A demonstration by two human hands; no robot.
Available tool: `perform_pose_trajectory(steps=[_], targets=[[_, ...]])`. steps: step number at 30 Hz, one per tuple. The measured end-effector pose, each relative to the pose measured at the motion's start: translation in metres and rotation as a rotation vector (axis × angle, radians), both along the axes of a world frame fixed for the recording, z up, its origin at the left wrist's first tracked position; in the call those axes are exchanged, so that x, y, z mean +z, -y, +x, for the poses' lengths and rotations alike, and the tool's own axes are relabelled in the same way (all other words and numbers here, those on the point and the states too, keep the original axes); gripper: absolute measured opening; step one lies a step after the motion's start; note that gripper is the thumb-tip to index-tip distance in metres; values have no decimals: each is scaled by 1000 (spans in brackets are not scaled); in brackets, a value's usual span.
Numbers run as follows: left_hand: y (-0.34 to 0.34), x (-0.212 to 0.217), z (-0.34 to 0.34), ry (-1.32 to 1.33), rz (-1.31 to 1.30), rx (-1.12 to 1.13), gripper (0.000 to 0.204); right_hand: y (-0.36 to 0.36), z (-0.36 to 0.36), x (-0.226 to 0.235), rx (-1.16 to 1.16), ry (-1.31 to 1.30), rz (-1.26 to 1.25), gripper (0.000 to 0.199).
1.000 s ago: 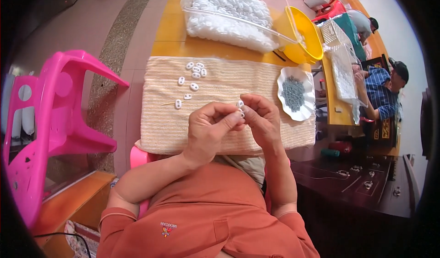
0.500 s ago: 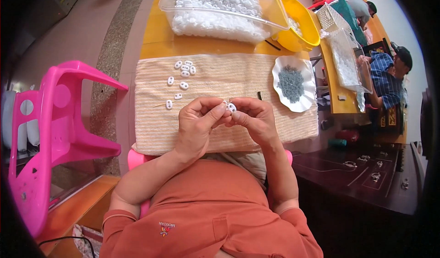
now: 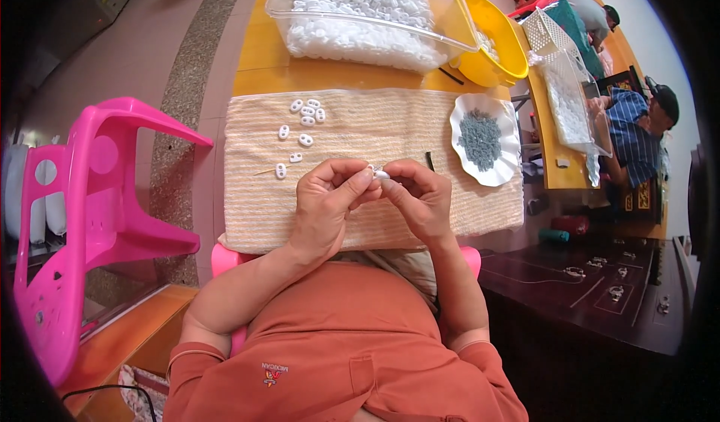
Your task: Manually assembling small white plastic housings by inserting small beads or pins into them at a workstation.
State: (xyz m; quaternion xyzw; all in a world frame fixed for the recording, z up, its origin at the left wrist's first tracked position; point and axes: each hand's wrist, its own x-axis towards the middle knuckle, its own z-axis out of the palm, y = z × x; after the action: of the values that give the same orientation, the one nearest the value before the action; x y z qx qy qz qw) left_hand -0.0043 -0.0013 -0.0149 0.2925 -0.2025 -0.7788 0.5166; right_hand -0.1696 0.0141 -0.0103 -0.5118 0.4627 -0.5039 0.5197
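Note:
Over the towel's near middle, my left hand and my right hand meet fingertip to fingertip. Between my right thumb and fingers is a small white oval plastic piece, seen nearly edge-on. My left thumb and forefinger pinch right beside it; a tiny whitish bit shows at their tips, too small to name. Several white oval two-hole pieces lie on the towel to the far left. One of them has a thin yellowish stick at its side.
A striped towel covers the table. Beyond it stand a clear bin of white pieces and a yellow basin. A scalloped white dish holds small grey bits. A pink chair is left; a co-worker sits right.
The white oval piece between my fingertips has turned from showing its holed face to nearly edge-on. Both hands stay in about the same place; the whole view has shifted slightly.

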Motion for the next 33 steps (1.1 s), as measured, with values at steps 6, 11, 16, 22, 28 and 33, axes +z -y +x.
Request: perform_pose_trajectory(steps=[6,11,16,22,28,33], targets=[[1,-1,1,-11,3,-1,11,-2,5,1,-2,39,64,18],[1,1,0,-6,2,-4,12,-1,1,-3,30,153,111,18],[1,-1,0,1,5,-14,11,1,-1,-8,19,223,132,17],[0,-2,-1,-5,9,-14,11,2,-4,-10,-1,316,170,17],[1,-2,-2,-10,9,-11,11,4,-13,-10,-7,252,162,16],[0,-2,-2,17,15,-20,11,5,-11,0,25,267,118,16]])
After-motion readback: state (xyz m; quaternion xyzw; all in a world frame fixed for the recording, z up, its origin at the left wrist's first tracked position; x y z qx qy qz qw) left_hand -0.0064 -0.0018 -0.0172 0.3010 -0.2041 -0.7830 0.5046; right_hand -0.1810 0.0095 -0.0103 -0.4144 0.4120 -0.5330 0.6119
